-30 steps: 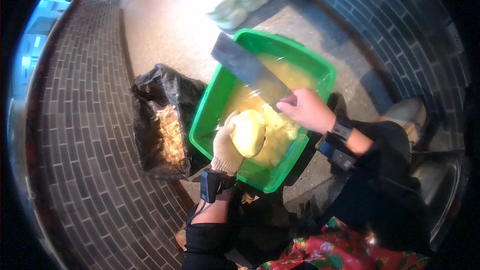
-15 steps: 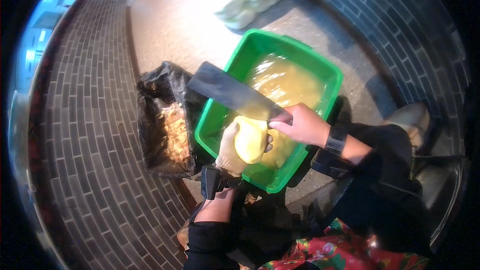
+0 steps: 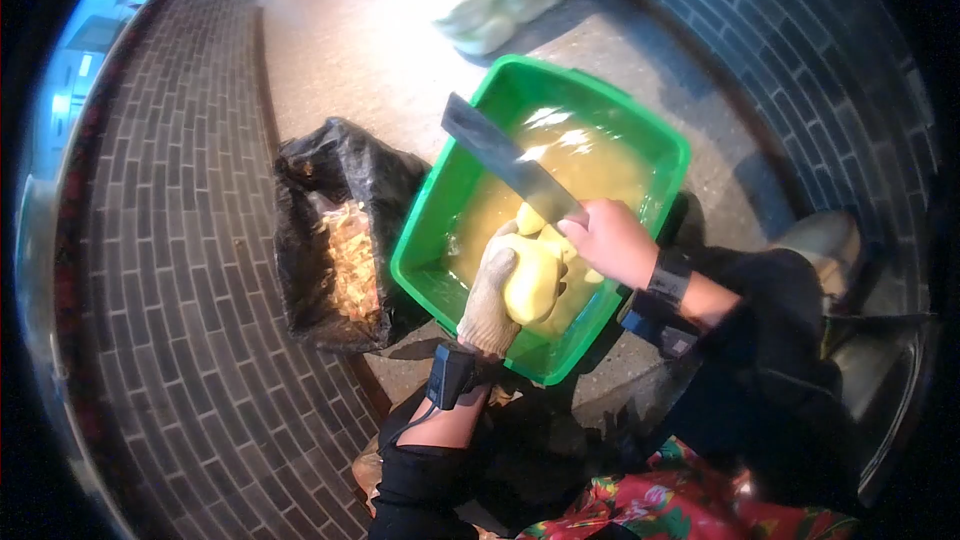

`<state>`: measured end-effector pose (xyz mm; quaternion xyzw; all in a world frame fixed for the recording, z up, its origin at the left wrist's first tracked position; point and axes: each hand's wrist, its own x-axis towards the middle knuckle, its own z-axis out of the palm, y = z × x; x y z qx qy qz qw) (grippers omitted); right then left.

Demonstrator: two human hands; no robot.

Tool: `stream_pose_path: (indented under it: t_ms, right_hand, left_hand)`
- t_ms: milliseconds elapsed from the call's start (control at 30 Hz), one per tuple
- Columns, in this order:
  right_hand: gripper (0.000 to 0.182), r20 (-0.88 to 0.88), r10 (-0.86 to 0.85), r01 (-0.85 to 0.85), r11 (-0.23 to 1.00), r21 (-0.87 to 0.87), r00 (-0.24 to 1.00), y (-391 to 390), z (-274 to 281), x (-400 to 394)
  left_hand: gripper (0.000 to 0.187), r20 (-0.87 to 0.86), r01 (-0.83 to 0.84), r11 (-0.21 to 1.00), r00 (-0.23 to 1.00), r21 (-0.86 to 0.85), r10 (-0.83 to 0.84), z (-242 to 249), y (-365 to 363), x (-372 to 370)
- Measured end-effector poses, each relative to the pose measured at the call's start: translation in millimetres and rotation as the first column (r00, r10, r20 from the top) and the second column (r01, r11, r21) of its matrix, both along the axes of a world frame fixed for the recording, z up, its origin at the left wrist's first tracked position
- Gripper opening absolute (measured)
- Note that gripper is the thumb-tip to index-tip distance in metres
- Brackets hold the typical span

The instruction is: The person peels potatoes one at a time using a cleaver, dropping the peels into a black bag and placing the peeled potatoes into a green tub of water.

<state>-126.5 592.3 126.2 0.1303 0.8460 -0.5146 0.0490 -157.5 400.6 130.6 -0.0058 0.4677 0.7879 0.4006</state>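
Pale yellow peeled potato up over the green plastic tub of cloudy water, gloved left hand curled snugly round it, bare right hand clenched on the broad grey knife!

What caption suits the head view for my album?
A gloved left hand holds a peeled potato, the right hand a broad knife, over a green tub.

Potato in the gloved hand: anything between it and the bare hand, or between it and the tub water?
Toward the right hand and its knife, yellow pieces show beside the potato; their depth is unclear. Toward the water, the gloved left hand wraps its underside.
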Motion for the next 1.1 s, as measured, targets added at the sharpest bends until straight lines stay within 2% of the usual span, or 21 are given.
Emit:
stream_pose_path:
  t_ms: [67,133,167,233,267,333,367,433,467,500,533,567,600,633,667,800,867,900,967,1100]
  right_hand:
    - [0.024,0.091,0.079,-0.09,0.988,0.127,0.993,11.7,2.3,-0.9]
    - [0.023,0.1,0.073,-0.086,0.987,0.138,0.992,17.8,-2.5,0.8]
    - [0.023,0.099,0.07,-0.084,0.985,0.15,0.993,18.7,-1.9,0.7]
    - [0.023,0.114,0.064,-0.081,0.985,0.155,0.991,22.2,4.6,1.5]
    - [0.023,0.085,0.035,-0.046,0.991,0.126,0.996,24.5,6.1,0.7]
    - [0.023,0.057,0.002,-0.007,0.995,0.096,0.998,27.7,5.7,-1.2]
    - [0.024,-0.013,-0.013,0.013,0.999,0.045,1.0,29.6,3.6,-2.4]
    - [0.024,-0.083,-0.041,0.041,0.999,-0.005,0.996,30.7,1.9,-2.8]
    - [0.025,-0.14,-0.038,0.025,0.995,-0.091,0.989,28.0,2.1,-3.1]
    - [0.026,-0.196,-0.036,0.001,0.984,-0.177,0.98,25.9,2.4,-2.9]
    - [0.027,-0.095,0.031,-0.047,0.986,-0.163,0.995,26.6,4.7,-1.5]
    - [0.027,-0.1,0.034,-0.05,0.985,-0.164,0.994,24.8,3.9,-0.5]
    - [0.028,-0.096,0.042,-0.059,0.98,-0.189,0.995,22.0,2.3,1.3]
    - [0.029,-0.09,0.049,-0.068,0.974,-0.215,0.995,18.5,5.3,2.2]
    - [0.03,-0.101,0.039,-0.069,0.947,-0.314,0.994,16.7,12.0,4.4]
    - [0.03,-0.054,0.129,-0.138,0.961,-0.239,0.99,15.2,20.8,5.8]
    - [0.028,-0.14,0.098,-0.132,0.958,-0.255,0.985,10.3,10.5,5.5]
    - [0.028,-0.141,0.098,-0.132,0.958,-0.254,0.985,10.1,8.8,7.1]
    - [0.026,-0.105,0.162,-0.178,0.969,-0.17,0.981,7.9,16.2,7.7]
    - [0.025,-0.066,0.183,-0.189,0.977,-0.098,0.981,-3.9,20.7,12.7]
  left_hand:
    - [0.072,0.048,0.054,0.999,0.997,-0.007,-0.053,2.6,-0.2,5.1]
    - [0.067,0.079,0.044,0.992,0.996,-0.119,-0.035,4.7,1.4,6.3]
    - [0.067,0.084,0.043,0.992,0.996,-0.12,-0.033,2.2,0.1,5.9]
    - [0.058,0.084,0.066,0.962,0.995,-0.265,-0.045,-1.8,-4.0,3.5]
    - [0.058,0.083,0.063,0.962,0.996,-0.264,-0.042,-0.5,-6.1,1.2]
    - [0.049,0.202,0.04,0.983,0.979,-0.178,-0.003,4.8,-10.5,-6.6]
    - [0.049,0.2,0.043,0.983,0.98,-0.178,-0.007,-1.6,-16.1,-15.2]
    - [0.032,-0.114,0.124,0.966,0.982,-0.227,-0.153,-14.6,-23.9,-32.6]
    - [0.028,-0.55,0.025,0.729,0.639,-0.684,-0.538,16.2,-15.8,-27.4]
    - [0.028,-0.55,0.026,0.728,0.637,-0.685,-0.54,6.8,-20.3,-29.1]
    - [0.032,-0.391,0.091,0.899,0.878,-0.428,-0.275,-10.6,-29.1,-32.8]
    - [0.036,-0.098,0.03,0.991,0.994,-0.132,-0.044,-11.3,-29.9,-35.6]
    - [0.036,-0.102,0.027,0.991,0.994,-0.134,-0.041,-10.3,-32.3,-34.6]
    - [0.039,0.086,-0.024,0.999,0.996,-0.046,0.028,5.2,-25.7,-30.9]
    - [0.042,0.276,-0.092,0.995,0.958,0.033,0.079,13.1,-21.8,-28.1]
    - [0.052,0.27,-0.147,0.986,0.949,-0.077,0.162,3.7,-20.5,-24.9]
    - [0.056,0.158,-0.111,0.981,0.978,-0.157,0.136,-2.2,-21.9,-19.1]
    - [0.056,0.157,-0.111,0.981,0.978,-0.157,0.136,-8.9,-24.8,-18.7]
    - [0.057,-0.011,-0.078,0.985,0.997,-0.154,0.077,-17.5,-25.6,-19.5]
    - [0.055,0.097,-0.03,0.986,0.994,-0.162,0.047,-3.4,-20.1,-16.1]
